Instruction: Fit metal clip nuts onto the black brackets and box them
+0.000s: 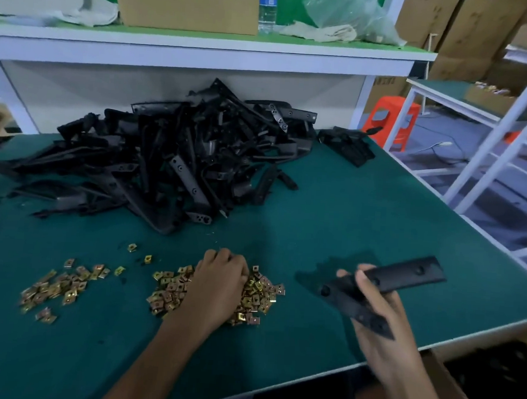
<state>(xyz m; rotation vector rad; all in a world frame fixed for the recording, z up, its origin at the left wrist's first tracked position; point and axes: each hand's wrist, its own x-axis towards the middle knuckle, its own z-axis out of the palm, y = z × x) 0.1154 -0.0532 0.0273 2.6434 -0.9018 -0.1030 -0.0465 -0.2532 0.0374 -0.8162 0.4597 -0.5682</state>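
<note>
A big heap of black brackets [166,159] lies at the back of the green table [348,210]. Two loose piles of gold metal clip nuts lie near the front: a main pile [262,295] and a smaller pile [56,288] to its left. My left hand [220,286] rests on the main pile with its fingers curled down into the nuts; what they hold is hidden. My right hand [375,314] grips one long black bracket [405,276] above the table's front right corner, its far end pointing up and right.
A cardboard box [448,386] with black parts inside stands below the table's front right corner. A small stack of black parts [348,146] sits at the back right. Above the table, a shelf [203,46] carries a carton, a water bottle and plastic bags. An orange stool [390,120] stands beyond the table.
</note>
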